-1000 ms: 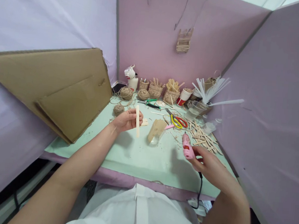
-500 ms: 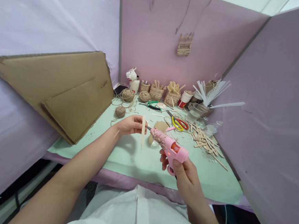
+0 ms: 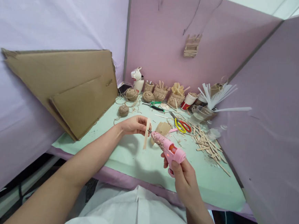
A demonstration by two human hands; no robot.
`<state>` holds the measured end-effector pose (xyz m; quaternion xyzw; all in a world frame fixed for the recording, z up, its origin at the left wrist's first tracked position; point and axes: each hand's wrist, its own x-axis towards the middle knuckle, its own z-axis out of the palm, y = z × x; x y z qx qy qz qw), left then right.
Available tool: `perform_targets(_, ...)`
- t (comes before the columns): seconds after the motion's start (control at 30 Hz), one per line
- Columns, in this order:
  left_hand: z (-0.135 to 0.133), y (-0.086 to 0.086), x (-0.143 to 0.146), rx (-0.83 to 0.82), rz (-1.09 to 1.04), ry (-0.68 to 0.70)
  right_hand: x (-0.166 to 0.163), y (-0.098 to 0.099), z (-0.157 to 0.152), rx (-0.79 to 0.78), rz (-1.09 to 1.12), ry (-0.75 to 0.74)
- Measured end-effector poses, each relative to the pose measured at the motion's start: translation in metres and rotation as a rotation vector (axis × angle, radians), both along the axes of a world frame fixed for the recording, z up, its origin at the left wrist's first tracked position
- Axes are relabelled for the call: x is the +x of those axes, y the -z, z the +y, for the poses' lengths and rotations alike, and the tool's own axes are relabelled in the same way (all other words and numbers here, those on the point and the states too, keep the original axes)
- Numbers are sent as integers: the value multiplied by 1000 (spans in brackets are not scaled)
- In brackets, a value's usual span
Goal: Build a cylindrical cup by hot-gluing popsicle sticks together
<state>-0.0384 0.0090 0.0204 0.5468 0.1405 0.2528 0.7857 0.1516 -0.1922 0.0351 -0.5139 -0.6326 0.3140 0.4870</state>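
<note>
Now the left arm (image 3: 91, 157) is stretched toward two o'clock, and a flat wooden stick (image 3: 145, 141) is pinched by the left hand (image 3: 136, 125) above the table (image 3: 120, 154), straight ahead at twelve o'clock. A pink glue gun (image 3: 171, 151) is gripped by the right hand (image 3: 184, 174), its tip (image 3: 150, 131) aimed at ten o'clock, just by the stick. Farther back, toward one o'clock, wooden sticks (image 3: 178, 89) are held in a woven basket (image 3: 175, 101), and thin ones (image 3: 193, 94) in a red and white cup (image 3: 188, 101).
</note>
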Motion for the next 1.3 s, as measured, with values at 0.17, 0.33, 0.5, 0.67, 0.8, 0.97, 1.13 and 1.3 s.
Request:
perform_targets(0.17, 1, 2, 0, 7, 10, 7, 0, 1, -1, 11, -6, 0)
perform_targets(0.33, 1, 2, 0, 1, 8, 8, -1, 0, 0, 23, -29, 11)
perform_targets(0.5, 1, 1, 0, 8, 10, 10, -1, 1, 0, 24, -61, 29)
perform_targets(0.67, 0, 1, 0, 26, 10, 17, -1, 2, 1, 24, -50, 18)
perform_targets(0.8, 0, 1, 0, 20, 11, 11, 0, 2, 1, 12, -45, 21)
perform_targets(0.97, 0, 1, 0, 17, 11, 9, 0, 3, 1, 3, -42, 25)
perform_targets(1.13, -1, -1, 0, 13, 9, 4, 0, 4, 0, -10, -49, 32)
perform_targets(1.3, -1, -2, 0, -2, 1, -32, 0, 3, 0, -19, -60, 29)
